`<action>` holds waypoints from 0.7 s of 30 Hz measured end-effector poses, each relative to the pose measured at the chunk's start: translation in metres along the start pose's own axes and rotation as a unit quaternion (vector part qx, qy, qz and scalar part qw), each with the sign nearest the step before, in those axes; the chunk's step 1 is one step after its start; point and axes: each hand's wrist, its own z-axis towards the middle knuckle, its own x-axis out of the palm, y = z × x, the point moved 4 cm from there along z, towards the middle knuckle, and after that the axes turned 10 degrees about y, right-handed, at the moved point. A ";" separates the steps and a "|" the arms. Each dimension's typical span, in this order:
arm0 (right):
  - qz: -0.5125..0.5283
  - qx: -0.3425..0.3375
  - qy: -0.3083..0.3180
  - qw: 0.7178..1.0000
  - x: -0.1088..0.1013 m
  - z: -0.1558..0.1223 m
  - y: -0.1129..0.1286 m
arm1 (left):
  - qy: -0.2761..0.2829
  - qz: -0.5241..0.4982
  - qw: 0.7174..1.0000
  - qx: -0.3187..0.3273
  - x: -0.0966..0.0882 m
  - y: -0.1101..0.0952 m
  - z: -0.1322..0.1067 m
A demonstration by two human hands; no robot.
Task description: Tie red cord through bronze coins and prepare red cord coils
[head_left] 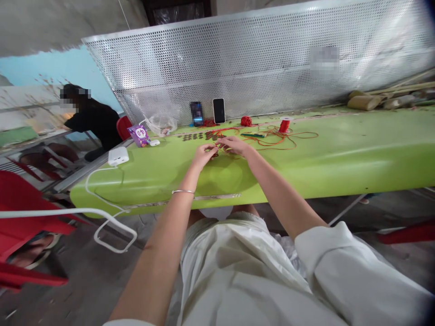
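Observation:
Over the green table [340,158], my left hand [204,155] and my right hand [234,145] meet with fingers pinched close together. Thin red-orange cord [226,156] runs at and between the fingertips, and both hands appear to grip it. A small dark piece shows below the left fingertips, too small to name. Just beyond the hands lie small brown pieces [193,136], several of them set in rows. Loose orange cord [288,147] spreads in loops to the right, near a spool of red thread [284,126] and a slim green tool [253,135].
Two phones, one dark [196,113] and one white-edged [219,111], lean against the perforated metal panel [265,63]. A red cord ball [246,121], clear plastic bag [163,125], purple packet [138,136] and white power bank [118,156] with cable stand around. Another person [97,115] sits left.

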 end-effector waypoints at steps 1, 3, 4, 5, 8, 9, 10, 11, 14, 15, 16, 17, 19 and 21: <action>-0.005 0.000 -0.002 1.000 0.000 0.001 0.000 | 0.006 0.004 1.000 0.000 0.001 0.000 0.000; -0.015 -0.005 -0.003 1.000 0.000 0.001 -0.001 | 0.016 0.009 1.000 0.001 0.002 -0.001 -0.001; -0.019 -0.010 -0.002 1.000 0.001 0.001 0.000 | 0.021 0.011 1.000 0.000 0.003 -0.002 -0.001; -0.021 -0.015 -0.001 1.000 0.001 0.000 0.000 | 0.024 0.012 1.000 -0.001 0.003 -0.003 -0.002; -0.018 -0.029 0.003 0.999 0.003 -0.002 0.003 | 0.025 0.010 1.000 -0.003 0.003 -0.005 -0.003; -0.015 -0.031 0.004 0.999 0.004 -0.003 0.004 | 0.024 0.009 1.000 -0.004 0.003 -0.006 -0.003; -0.011 -0.033 0.004 0.999 0.005 -0.004 0.005 | 0.022 0.008 1.000 -0.006 0.003 -0.006 -0.004; -0.007 -0.034 0.004 0.999 0.005 -0.005 0.006 | 0.020 0.007 1.000 -0.007 0.003 -0.007 -0.004; 0.003 -0.036 0.001 0.999 0.006 -0.005 0.006 | 0.017 0.005 1.000 -0.010 0.003 -0.008 -0.005; 0.006 -0.037 0.000 0.999 0.006 -0.005 0.006 | 0.016 0.005 1.000 -0.011 0.003 -0.008 -0.005; 0.009 -0.038 -0.002 0.999 0.006 -0.005 0.006 | 0.015 0.004 1.000 -0.010 0.002 -0.008 -0.005; 0.013 -0.039 -0.003 0.999 0.005 -0.005 0.006 | 0.013 0.004 1.000 -0.010 0.002 -0.008 -0.005; 0.021 -0.040 -0.004 0.999 0.005 -0.004 0.005 | 0.010 0.002 1.000 -0.008 0.002 -0.008 -0.006; 0.031 -0.040 -0.002 0.999 0.005 -0.004 0.005 | 0.004 0.000 1.000 -0.007 0.001 -0.009 -0.005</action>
